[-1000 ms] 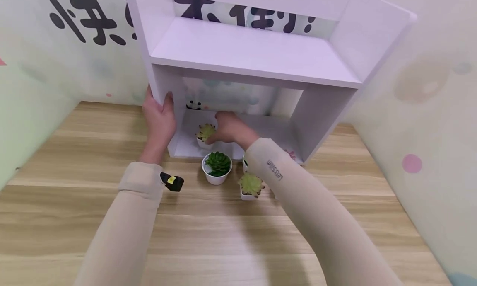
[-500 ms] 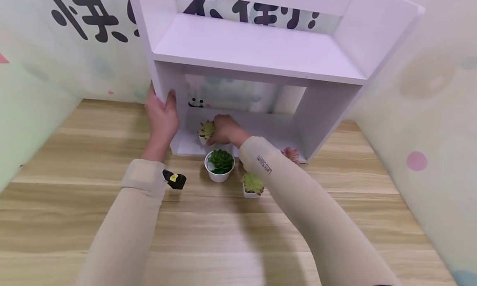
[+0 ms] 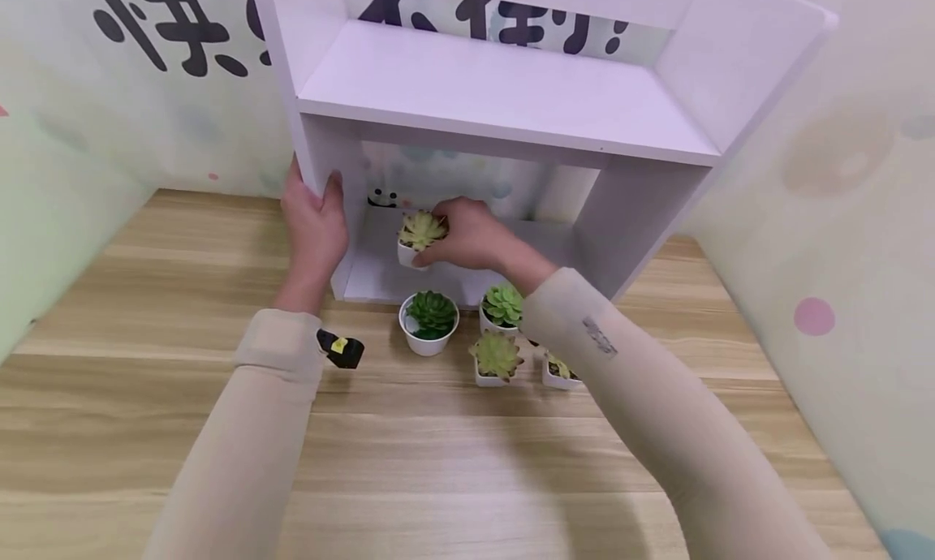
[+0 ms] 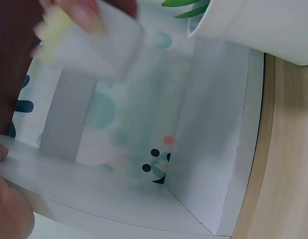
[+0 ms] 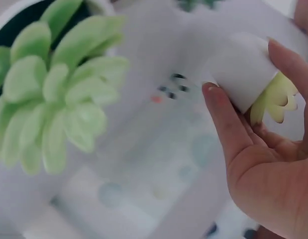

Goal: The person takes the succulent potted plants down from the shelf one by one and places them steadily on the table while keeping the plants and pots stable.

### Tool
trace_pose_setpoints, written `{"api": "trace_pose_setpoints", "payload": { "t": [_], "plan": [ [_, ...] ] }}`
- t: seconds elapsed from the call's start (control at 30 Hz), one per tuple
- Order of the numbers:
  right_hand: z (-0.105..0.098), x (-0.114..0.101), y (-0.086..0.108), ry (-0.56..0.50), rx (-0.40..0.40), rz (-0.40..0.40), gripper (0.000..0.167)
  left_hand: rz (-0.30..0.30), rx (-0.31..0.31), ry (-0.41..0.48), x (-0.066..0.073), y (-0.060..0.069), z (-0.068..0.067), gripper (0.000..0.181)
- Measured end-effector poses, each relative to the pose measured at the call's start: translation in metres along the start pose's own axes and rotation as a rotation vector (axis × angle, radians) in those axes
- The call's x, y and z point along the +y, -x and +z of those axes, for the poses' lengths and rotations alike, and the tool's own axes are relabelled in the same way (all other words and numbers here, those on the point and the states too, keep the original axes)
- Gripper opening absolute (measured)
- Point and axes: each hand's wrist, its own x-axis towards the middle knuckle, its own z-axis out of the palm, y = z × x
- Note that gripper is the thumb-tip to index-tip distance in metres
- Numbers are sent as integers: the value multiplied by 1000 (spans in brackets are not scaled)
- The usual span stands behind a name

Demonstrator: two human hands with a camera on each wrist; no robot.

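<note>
My right hand (image 3: 471, 234) pinches the white pot of a yellow-green succulent (image 3: 421, 231), raised above the bottom board of a white shelf unit (image 3: 504, 93). In the right wrist view, thumb and fingers sit on opposite sides of the white pot (image 5: 243, 69). My left hand (image 3: 316, 227) grips the front edge of the unit's left side panel, thumb on the inner face. In front of the unit stand a dark green succulent (image 3: 431, 315) in a round white pot, a light green succulent (image 3: 502, 304) and a yellow-green succulent (image 3: 496, 355).
Another potted succulent (image 3: 561, 373) is partly hidden by my right forearm. A black strap piece with a yellow mark (image 3: 342, 349) shows at my left cuff. The unit stands on a wooden table (image 3: 409, 471) against patterned walls (image 3: 825, 219).
My right hand has closed on the succulent's pot and lifted it off the bottom board, slightly to the right. My left hand keeps its place on the side panel.
</note>
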Motion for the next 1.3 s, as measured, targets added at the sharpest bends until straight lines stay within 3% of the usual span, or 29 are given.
{"api": "trace_pose_setpoints", "payload": {
  "t": [0.1, 0.2, 0.33, 0.47, 0.77, 1.03, 1.3],
  "plan": [
    [-8, -2, 25, -42, 20, -38, 44, 9, 3, 6, -1, 0, 0, 42],
    [-4, -3, 58, -117, 41, -34, 45, 10, 3, 5, -1, 1, 0, 42],
    [19, -4, 102, -194, 74, -2, 57, -9, -13, -13, 0, 1, 0, 42],
    [43, -4, 129, -152, 76, -37, 58, -29, -36, -24, 2, 1, 2, 44],
    [71, -7, 129, -72, 37, -52, 68, -31, -22, -18, 2, 0, 0, 44],
    [87, -6, 122, -68, -26, -65, 66, -23, -22, -32, 0, 1, -2, 45],
    [100, -7, 117, -56, -29, -88, 63, -16, -18, -46, 0, 1, -2, 45]
  ]
}}
